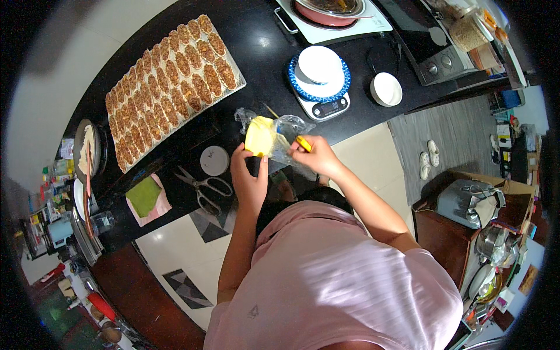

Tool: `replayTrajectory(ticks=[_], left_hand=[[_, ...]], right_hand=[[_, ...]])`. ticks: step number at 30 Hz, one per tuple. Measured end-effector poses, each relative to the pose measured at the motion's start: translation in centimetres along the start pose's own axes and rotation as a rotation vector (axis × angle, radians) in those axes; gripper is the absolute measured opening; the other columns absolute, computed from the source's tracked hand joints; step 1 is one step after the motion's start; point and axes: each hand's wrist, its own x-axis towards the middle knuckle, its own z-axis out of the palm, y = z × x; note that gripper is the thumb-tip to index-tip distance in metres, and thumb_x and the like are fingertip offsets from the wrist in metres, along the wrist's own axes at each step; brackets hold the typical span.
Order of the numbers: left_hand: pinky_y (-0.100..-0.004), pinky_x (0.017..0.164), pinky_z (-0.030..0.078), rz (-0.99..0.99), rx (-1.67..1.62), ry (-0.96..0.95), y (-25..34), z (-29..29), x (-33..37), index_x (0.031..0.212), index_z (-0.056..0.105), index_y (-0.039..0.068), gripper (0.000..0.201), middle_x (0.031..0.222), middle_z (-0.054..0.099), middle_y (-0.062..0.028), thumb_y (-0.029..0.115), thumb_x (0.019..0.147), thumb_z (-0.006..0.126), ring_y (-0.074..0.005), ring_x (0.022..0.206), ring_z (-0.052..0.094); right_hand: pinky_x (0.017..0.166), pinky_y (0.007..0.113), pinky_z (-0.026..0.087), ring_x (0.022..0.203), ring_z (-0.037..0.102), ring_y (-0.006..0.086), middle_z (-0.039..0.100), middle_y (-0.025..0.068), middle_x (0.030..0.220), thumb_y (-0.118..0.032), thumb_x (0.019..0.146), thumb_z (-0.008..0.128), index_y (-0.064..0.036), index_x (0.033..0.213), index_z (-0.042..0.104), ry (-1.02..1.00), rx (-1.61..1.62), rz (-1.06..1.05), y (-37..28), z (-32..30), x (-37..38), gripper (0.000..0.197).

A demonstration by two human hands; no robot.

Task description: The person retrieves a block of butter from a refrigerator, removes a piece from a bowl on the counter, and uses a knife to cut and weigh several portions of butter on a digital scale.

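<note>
My left hand (251, 174) grips the lower end of a pale yellow block (261, 136), which looks like butter or cheese, between thumb and fingers. Clear plastic wrap (284, 153) spreads out from the block's right side and a crumpled bit shows at its upper left. My right hand (315, 156) is closed on a small yellow-handled tool (303, 143); its working end is lost against the plastic, so I cannot tell its exact kind. Both hands are over the front edge of the black counter (256, 64).
Left on the counter is a tray of meat-topped oval pieces (175, 81). A kitchen scale (331, 107) bears a blue-rimmed plate and white bowl. Scissors (204, 189), a round white lid (214, 160), a green sheet on pink cloth (143, 196) and a white bowl (386, 89) lie around.
</note>
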Motion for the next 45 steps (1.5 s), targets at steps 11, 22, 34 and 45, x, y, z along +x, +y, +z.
replayTrajectory(ticks=[11,22,34,45], left_hand=[[-0.0375,0.099,0.039,-0.265,-0.347,-0.214,-3.5,-0.2,0.3,0.090,0.064,0.000,0.023,0.137,0.048,-0.0208,0.023,0.089,0.061,-0.0299,0.123,0.050],[-0.0422,0.100,0.038,-0.232,-0.332,-0.002,-2.8,3.5,-0.5,0.127,0.040,0.000,0.078,0.127,0.050,-0.0231,0.028,0.069,0.085,-0.0320,0.120,0.050],[-0.0412,0.089,0.047,-0.011,-0.194,-0.209,-8.9,1.1,3.0,0.129,0.046,0.009,0.074,0.117,0.061,-0.0169,0.018,0.066,0.084,-0.0338,0.108,0.059],[-0.0440,0.097,0.043,0.007,-0.035,-0.365,-6.0,0.0,4.5,0.131,0.042,0.007,0.079,0.125,0.055,-0.0194,0.018,0.063,0.082,-0.0379,0.116,0.052]], right_hand=[[0.062,0.040,0.050,0.067,0.064,0.0343,0.065,0.0172,0.076,-0.024,0.078,0.072,-0.0042,0.083,0.067,0.086,-0.186,-0.228,-4.6,-0.3,1.9,0.021],[0.067,0.051,0.049,0.075,0.062,0.0427,0.064,0.0237,0.080,-0.015,0.080,0.063,-0.0035,0.090,0.059,0.438,-0.467,-0.110,-0.7,-1.8,6.2,0.016],[0.065,0.050,0.050,0.073,0.063,0.0423,0.064,0.0234,0.076,-0.019,0.079,0.063,-0.0045,0.090,0.060,0.566,-0.592,0.182,4.5,-4.2,0.6,0.019],[0.075,0.045,0.053,0.084,0.066,0.0363,0.068,0.0202,0.089,-0.027,0.079,0.068,-0.0061,0.102,0.068,0.254,-0.424,-0.100,-2.2,-1.1,3.7,0.031]])
